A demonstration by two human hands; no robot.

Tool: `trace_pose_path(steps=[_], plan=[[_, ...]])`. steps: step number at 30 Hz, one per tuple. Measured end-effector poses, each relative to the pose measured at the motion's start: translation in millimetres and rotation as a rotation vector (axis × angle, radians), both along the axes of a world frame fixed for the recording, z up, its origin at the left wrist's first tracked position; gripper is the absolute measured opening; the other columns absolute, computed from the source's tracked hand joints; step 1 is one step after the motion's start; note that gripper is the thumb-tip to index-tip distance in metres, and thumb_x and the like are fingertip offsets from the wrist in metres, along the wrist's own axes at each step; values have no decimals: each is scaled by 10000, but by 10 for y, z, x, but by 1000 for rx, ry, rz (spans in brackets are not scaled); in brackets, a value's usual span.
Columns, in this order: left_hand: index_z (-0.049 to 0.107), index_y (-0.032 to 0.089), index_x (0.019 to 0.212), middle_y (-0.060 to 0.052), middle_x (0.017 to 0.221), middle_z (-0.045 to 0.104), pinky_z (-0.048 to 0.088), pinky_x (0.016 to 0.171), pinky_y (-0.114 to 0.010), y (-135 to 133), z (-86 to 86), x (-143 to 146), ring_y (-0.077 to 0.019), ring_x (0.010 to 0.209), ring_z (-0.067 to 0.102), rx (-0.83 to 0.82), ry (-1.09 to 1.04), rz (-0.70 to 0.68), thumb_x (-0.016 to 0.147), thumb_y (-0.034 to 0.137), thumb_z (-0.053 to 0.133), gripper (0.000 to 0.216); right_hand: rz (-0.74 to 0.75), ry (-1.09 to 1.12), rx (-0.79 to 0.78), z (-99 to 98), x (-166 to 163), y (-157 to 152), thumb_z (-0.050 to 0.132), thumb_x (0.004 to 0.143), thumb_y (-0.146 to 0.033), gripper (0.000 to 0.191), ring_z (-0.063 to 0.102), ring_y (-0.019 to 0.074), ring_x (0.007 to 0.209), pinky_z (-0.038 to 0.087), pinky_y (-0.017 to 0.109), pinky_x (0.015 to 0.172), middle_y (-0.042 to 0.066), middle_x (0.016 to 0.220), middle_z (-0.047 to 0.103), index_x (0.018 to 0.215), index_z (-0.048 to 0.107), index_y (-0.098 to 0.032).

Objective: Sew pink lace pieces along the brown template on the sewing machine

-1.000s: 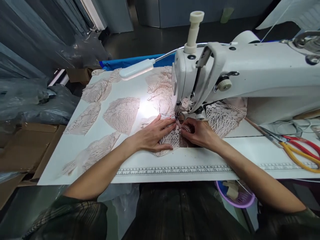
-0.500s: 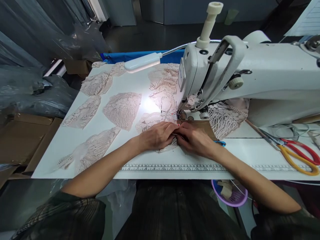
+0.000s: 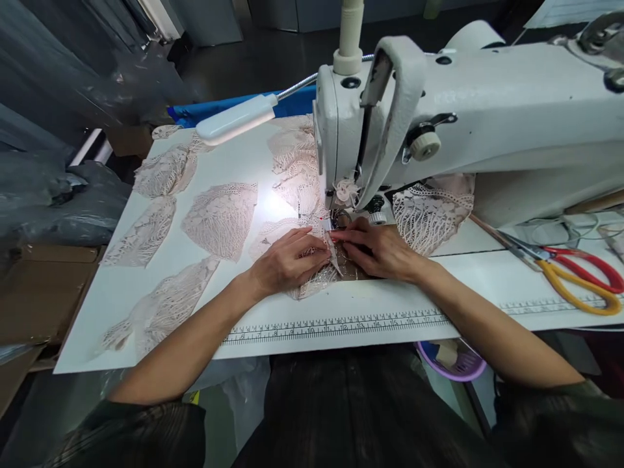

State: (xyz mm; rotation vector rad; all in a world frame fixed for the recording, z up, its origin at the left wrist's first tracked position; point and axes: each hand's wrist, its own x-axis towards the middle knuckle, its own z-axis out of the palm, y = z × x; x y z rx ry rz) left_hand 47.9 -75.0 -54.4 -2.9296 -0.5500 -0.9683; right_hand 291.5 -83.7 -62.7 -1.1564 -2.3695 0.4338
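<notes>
A pale pink lace piece (image 3: 316, 281) lies under the sewing machine's presser foot (image 3: 335, 220), its narrow folded edge standing up between my hands. My left hand (image 3: 287, 261) rests on the lace from the left, its fingertips closed at the folded edge. My right hand (image 3: 383, 250) has its thumb and fingers bent together on the right side of that edge, close to the needle area. Part of the lace is hidden beneath my left fingers. Below my right fingers shows a brown plate (image 3: 358, 272).
Several lace pieces (image 3: 221, 218) lie across the white table (image 3: 121, 305) to the left. Scissors (image 3: 580, 279) with red and yellow handles lie at the right. The lamp (image 3: 236, 120) shines near the needle. A purple basket (image 3: 455, 370) sits below the table edge.
My hands, pressed together before, are now slightly apart with the folded lace edge showing between them. The camera view has shifted, and the machine appears larger and further left.
</notes>
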Motion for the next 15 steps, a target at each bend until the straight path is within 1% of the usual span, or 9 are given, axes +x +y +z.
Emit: trace_pose_path(steps=[3,7,9,12,15], plan=[[633,209,1067,-17,968,722,579,971,-437,35,-20,-27,-125,893,706,16,-13,-41,912,136,619,172,61,-108,120,-32,-2,-10,521,937,-288,386,584,187,845,451,284,662,105,1115,624,1308,631,-278],[636,195,1062,-23,981,734,581,976,-406,63,-48,-31,-126,936,716,39,-29,-77,901,107,625,184,77,-184,197,-48,-1,4,511,937,-260,381,560,205,860,448,287,636,128,1101,612,1297,632,-245],[650,182,1006,-25,969,739,574,990,-400,63,-44,-18,-129,936,719,39,-6,-88,897,113,630,131,72,-202,209,-40,-10,3,499,938,-255,381,557,210,866,451,289,630,140,1102,609,1294,632,-227],[662,170,905,-20,922,740,551,1029,-425,53,-14,7,-131,893,720,38,58,-80,891,130,634,51,70,-231,197,-17,-35,-11,493,937,-253,391,558,210,848,453,292,617,147,1104,610,1305,623,-225],[659,149,846,-35,888,734,544,1040,-451,46,8,21,-146,877,716,42,77,-72,886,129,631,53,50,-216,146,-9,-43,-23,495,942,-266,392,574,213,847,474,311,642,141,1118,609,1314,618,-238]])
